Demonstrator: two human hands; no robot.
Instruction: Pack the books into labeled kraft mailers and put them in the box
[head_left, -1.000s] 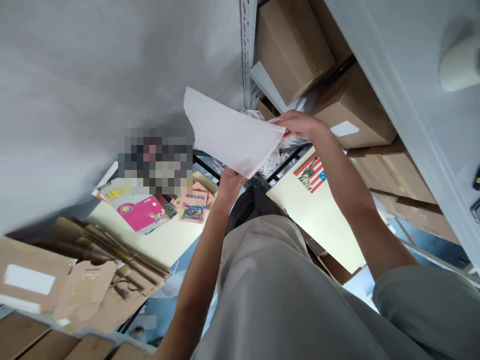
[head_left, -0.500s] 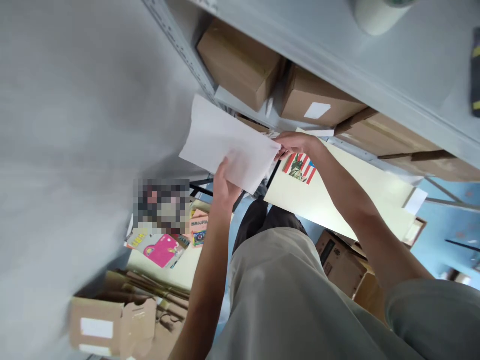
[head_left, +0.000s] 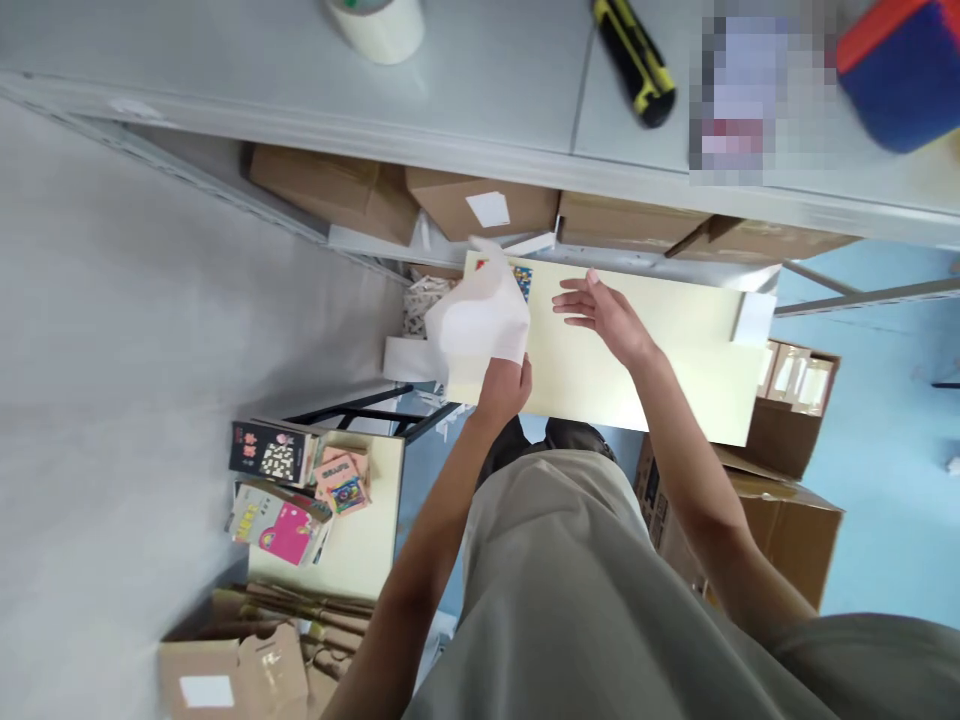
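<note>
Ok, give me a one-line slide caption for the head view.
Left hand grips a white paper sheet over a pale yellow table; the open right hand hovers beside it.

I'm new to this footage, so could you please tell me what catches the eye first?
The left hand holds a white sheet of paper at centre, above a pale yellow table; the right hand hovers open over that table. A yellow-and-black utility knife lies on the grey shelf at the top.
</note>
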